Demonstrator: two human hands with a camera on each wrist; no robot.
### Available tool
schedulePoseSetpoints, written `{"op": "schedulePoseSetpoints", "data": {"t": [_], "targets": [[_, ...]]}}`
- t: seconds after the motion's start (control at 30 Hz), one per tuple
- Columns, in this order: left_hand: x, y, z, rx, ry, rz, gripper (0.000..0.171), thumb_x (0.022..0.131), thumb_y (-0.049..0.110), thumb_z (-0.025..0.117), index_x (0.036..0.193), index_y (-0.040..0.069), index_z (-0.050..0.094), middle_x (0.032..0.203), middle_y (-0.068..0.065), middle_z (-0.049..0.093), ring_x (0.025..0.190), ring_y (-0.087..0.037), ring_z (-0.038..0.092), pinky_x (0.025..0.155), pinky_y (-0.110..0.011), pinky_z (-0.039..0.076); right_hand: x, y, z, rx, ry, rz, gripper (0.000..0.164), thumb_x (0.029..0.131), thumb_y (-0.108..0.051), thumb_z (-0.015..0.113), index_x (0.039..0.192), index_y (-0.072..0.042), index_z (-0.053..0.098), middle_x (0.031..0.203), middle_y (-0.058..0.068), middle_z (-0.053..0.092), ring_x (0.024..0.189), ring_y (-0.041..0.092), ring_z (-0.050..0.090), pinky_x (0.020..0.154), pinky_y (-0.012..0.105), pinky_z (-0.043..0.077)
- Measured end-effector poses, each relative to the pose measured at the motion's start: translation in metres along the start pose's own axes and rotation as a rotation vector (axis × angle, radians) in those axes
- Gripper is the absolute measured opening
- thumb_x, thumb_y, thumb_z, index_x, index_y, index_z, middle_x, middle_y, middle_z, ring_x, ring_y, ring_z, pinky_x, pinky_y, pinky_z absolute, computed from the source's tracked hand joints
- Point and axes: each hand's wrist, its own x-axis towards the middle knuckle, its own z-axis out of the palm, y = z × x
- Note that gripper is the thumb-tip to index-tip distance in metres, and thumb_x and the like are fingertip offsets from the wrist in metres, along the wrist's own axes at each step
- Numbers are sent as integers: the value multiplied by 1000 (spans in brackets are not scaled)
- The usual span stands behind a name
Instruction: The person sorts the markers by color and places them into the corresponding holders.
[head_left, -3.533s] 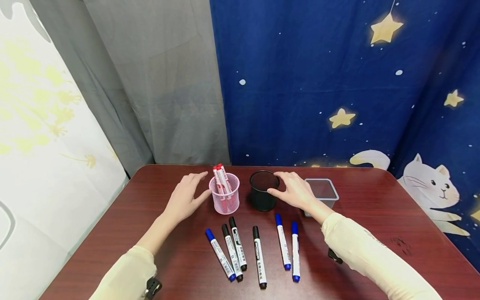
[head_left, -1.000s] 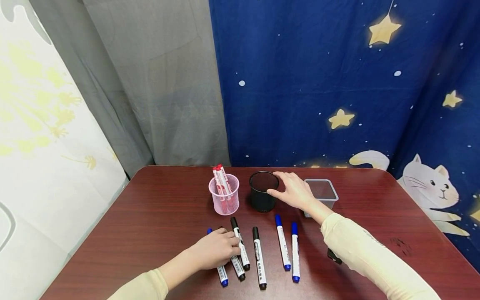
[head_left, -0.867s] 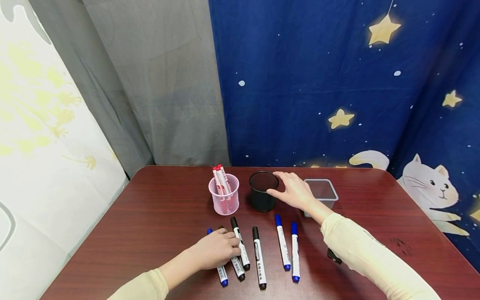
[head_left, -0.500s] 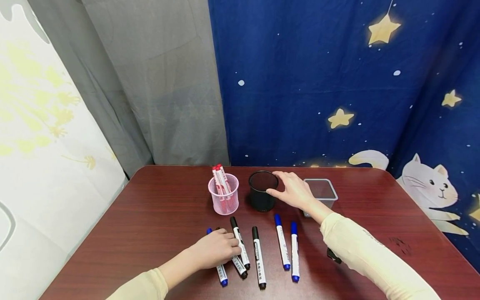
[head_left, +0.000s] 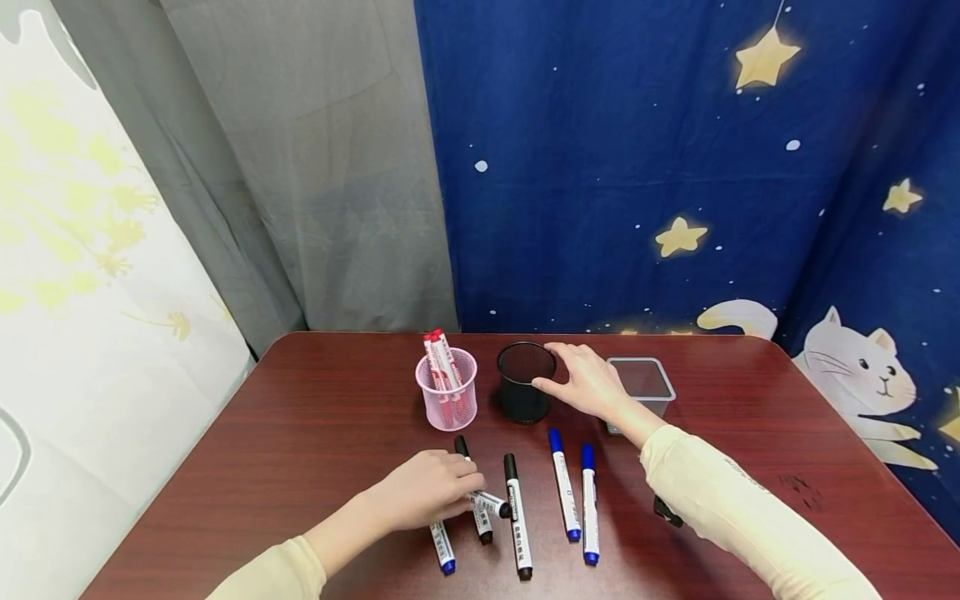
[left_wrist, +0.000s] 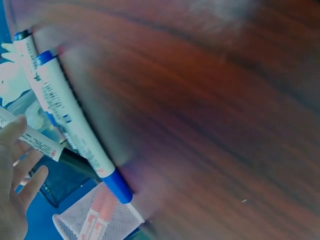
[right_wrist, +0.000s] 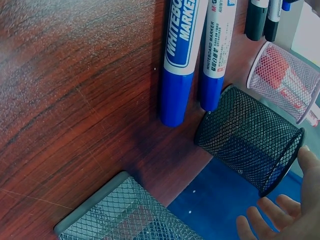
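Observation:
My left hand [head_left: 426, 490] pinches a black-capped whiteboard marker [head_left: 489, 502], which slants across the others; the left wrist view shows this marker [left_wrist: 37, 141] between thumb and fingers. Beneath that hand lie a blue-capped marker [head_left: 443, 548] and another black-capped marker [head_left: 482, 523], both partly hidden. A third black-capped marker [head_left: 518, 525] lies just right of them. With its thumb and fingers spread, my right hand [head_left: 591, 383] rests at the right rim of a black mesh pen cup [head_left: 522, 402]. In the right wrist view its thumb [right_wrist: 306, 159] touches the cup's rim.
Two blue-capped markers, one [head_left: 566, 492] beside the other [head_left: 591, 512], lie in front of the right hand. Left of the black cup stands a pink mesh cup [head_left: 450, 410] with red-capped markers [head_left: 442, 360]. A grey mesh box [head_left: 662, 406] stands behind the right forearm.
My left hand left the pink cup's side, came down to the markers and picked a black-capped one, now swung rightward and more level. My right hand stays at the black cup.

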Motion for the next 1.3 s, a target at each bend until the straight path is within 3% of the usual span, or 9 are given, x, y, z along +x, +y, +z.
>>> {"op": "schedulePoseSetpoints", "data": {"t": [0.3, 0.43, 0.6, 0.73, 1.0, 1.3], "targets": [[7, -7, -16, -279, 101, -143, 16, 79, 23, 66, 91, 18, 57, 77, 13, 50, 67, 2, 44, 61, -14, 37, 1, 0, -1, -6, 5, -5, 66, 75, -56, 58, 123, -12, 50, 115, 7, 55, 101, 24, 48, 69, 45, 45], [12, -10, -22, -422, 161, -214, 15, 80, 22, 65, 92, 16, 58, 78, 13, 53, 70, 3, 48, 64, -12, 38, 0, -1, -2, -6, 8, -10, 66, 75, -56, 59, 123, -12, 50, 115, 7, 55, 102, 24, 48, 69, 45, 45], [16, -14, -29, -613, 267, -270, 17, 79, 17, 66, 94, 11, 59, 82, 8, 58, 74, -3, 55, 67, -18, 44, 0, -2, -3, 2, 9, -16, 66, 75, -54, 60, 124, -11, 50, 117, 7, 54, 103, 25, 47, 71, 45, 45], [20, -16, -35, -725, 310, -351, 19, 77, 11, 68, 93, 8, 59, 80, 5, 60, 73, -6, 56, 66, -26, 47, -1, -2, -3, 1, 10, -23, 65, 75, -54, 60, 124, -11, 50, 117, 7, 54, 103, 25, 48, 71, 45, 44], [37, -14, -73, -821, 364, -522, 19, 74, -1, 67, 92, -3, 59, 80, -9, 62, 74, -17, 59, 66, -36, 48, 1, -1, -3, 1, 13, -23, 64, 75, -53, 60, 122, -11, 51, 115, 6, 55, 99, 24, 49, 68, 44, 45], [52, -32, -82, -877, 398, -657, 19, 77, -2, 64, 95, -6, 59, 87, -14, 61, 79, -25, 60, 71, -36, 47, 1, 0, -2, -5, -5, -22, 64, 76, -54, 59, 123, -11, 51, 116, 7, 54, 100, 24, 49, 70, 45, 45]]}}
